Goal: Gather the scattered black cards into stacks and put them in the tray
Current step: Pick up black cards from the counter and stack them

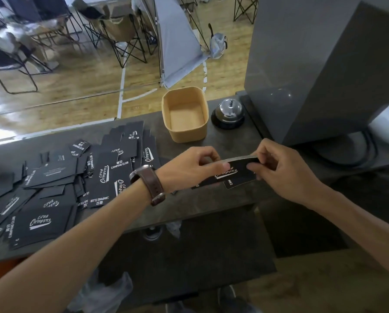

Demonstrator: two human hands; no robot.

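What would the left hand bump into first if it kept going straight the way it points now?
Probably the right hand: the left hand points rightward along the stack of cards that both hands grip. Depth is hard to judge.

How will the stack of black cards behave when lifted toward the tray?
The stack of black cards looks thin and light. One card juts out at its lower edge, so cards may slip unless the left hand and right hand keep pinching its ends.
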